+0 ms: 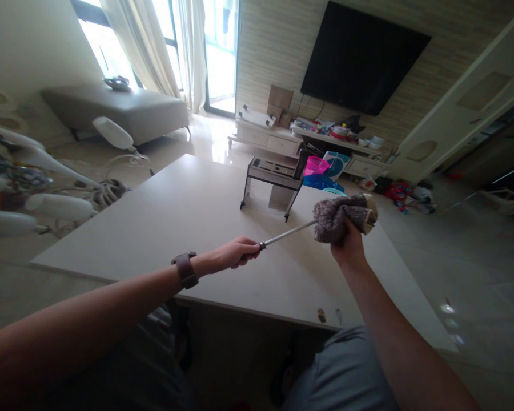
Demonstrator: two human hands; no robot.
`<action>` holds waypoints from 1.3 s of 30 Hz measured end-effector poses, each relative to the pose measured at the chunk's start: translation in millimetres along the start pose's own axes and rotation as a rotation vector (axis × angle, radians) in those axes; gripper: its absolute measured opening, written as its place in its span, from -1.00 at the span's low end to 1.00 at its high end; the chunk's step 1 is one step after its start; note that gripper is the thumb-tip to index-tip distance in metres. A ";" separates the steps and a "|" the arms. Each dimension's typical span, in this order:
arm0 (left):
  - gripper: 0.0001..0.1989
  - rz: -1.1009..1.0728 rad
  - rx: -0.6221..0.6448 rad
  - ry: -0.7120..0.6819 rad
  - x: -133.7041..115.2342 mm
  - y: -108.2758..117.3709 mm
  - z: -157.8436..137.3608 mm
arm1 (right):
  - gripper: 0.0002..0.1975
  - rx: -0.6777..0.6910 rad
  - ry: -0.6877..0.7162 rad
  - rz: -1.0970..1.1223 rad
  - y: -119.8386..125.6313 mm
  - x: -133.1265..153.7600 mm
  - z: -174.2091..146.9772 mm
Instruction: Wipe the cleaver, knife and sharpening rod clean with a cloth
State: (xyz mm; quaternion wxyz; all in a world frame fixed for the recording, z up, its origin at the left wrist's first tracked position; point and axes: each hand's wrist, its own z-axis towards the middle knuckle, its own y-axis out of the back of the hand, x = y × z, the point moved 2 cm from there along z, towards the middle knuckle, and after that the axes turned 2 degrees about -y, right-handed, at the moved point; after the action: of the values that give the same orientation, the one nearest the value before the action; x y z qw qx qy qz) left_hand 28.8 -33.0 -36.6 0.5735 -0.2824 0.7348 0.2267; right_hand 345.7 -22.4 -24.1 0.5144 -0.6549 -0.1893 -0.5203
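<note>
The cloth (342,220) in my right hand (348,246) is mottled grey-brown with a pale cream edge. The rod (288,233) in my left hand (236,253) is silver. My watch strap (185,269) is brown. The table (188,217) is plain beige, the basket (316,165) bright pink.

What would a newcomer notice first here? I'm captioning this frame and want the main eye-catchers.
First, the two hands in the middle: the left hand grips the handle of a thin metal rod while the right hand clutches a grey-brown cloth around its far end. Behind them a dark knife block stands on the pale table, and a big black TV hangs on the wall upper right.
</note>
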 end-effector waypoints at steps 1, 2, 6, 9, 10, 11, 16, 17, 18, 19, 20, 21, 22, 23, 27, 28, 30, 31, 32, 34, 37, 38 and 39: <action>-0.60 -0.016 -0.021 0.000 0.3 0.9 0.0 | -0.75 0.002 -0.007 0.008 3.8 6.0 2.5; -0.60 -0.030 -0.050 -0.008 0.1 1.8 0.0 | -0.76 0.000 -0.021 0.016 6.0 10.6 2.7; -0.63 -0.066 -0.176 -0.099 -4.7 4.6 0.6 | -0.66 0.095 -0.101 0.018 -0.3 15.5 -11.6; -0.63 -0.091 -0.261 -0.146 -6.5 3.9 4.5 | -0.60 0.160 -0.168 0.012 -12.2 7.7 -27.1; -0.61 -0.100 -0.291 -0.151 -5.6 2.9 6.8 | -0.58 0.176 -0.192 0.011 -16.3 3.8 -32.2; -0.60 -0.108 -0.316 -0.153 -4.2 1.5 9.4 | -0.57 0.190 -0.215 0.012 -20.5 -0.5 -37.4; -0.49 -0.278 -0.389 -0.236 -0.1 -10.5 18.8 | -0.54 0.267 -0.305 0.024 -41.3 -24.7 -67.3; -0.47 -0.348 -0.388 -0.254 -0.9 -13.2 18.7 | -0.53 0.286 -0.320 0.018 -45.9 -29.2 -74.0; -0.45 -0.414 -0.385 -0.263 -2.2 -15.5 17.9 | -0.51 0.306 -0.331 0.014 -50.7 -32.9 -80.8; -0.44 -0.470 -0.382 -0.264 -3.7 -17.5 16.5 | -0.48 0.333 -0.338 0.012 -55.7 -35.7 -87.3; -0.44 -0.509 -0.385 -0.263 -5.3 -19.0 14.7 | -0.43 0.364 -0.342 0.015 -60.7 -37.3 -93.4; -0.44 -0.533 -0.389 -0.260 -6.9 -20.1 12.8 | -0.38 0.401 -0.345 0.019 -65.7 -37.9 -98.9; -0.45 -0.552 -0.396 -0.258 -8.2 -20.7 10.9 | -0.33 0.445 -0.352 0.021 -70.2 -37.6 -103.8; -0.45 -0.570 -0.406 -0.255 -9.1 -21.1 9.2 | -0.29 0.493 -0.365 0.020 -74.2 -36.8 -107.8; -0.44 -0.641 -0.441 -0.215 -9.4 -20.9 4.8 | -0.26 0.616 -0.378 0.003 -79.8 -33.5 -113.3; -0.45 -0.652 -0.442 -0.207 -9.3 -20.4 4.5 | -0.24 0.623 -0.366 -0.009 -78.2 -33.6 -111.6; -0.49 -0.662 -0.451 -0.210 -9.7 -17.5 4.8 | -0.21 0.632 -0.341 -0.085 -71.0 -35.0 -104.6; -0.51 -0.664 -0.475 -0.223 -10.1 -14.7 5.2 | -0.21 0.651 -0.325 -0.181 -65.5 -35.9 -99.1; -0.53 -0.662 -0.511 -0.238 -10.5 -10.8 5.8 | -0.23 0.674 -0.307 -0.295 -58.9 -36.4 -92.4; -0.56 -0.636 -0.595 -0.265 -11.5 -0.9 6.7 | -0.39 0.748 -0.242 -0.635 -43.7 -35.4 -75.7; -0.59 -0.544 -0.678 -0.285 -13.5 14.5 6.0 | -0.65 0.662 -0.147 -0.913 -22.7 -25.3 -46.9; -0.60 -0.502 -0.689 -0.290 -14.3 18.4 5.1 | -0.70 0.561 -0.079 -1.003 -18.3 -19.2 -38.9; -0.61 -0.457 -0.695 -0.294 -15.0 21.1 4.1 | -0.73 0.455 0.000 -1.068 -16.4 -12.2 -33.4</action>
State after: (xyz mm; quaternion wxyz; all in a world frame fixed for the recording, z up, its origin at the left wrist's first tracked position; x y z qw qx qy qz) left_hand 20.1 -12.4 -22.8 0.5785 -0.5785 0.4440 0.3653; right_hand 311.9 -41.5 -29.3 0.3084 -0.3419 -0.6004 -0.6538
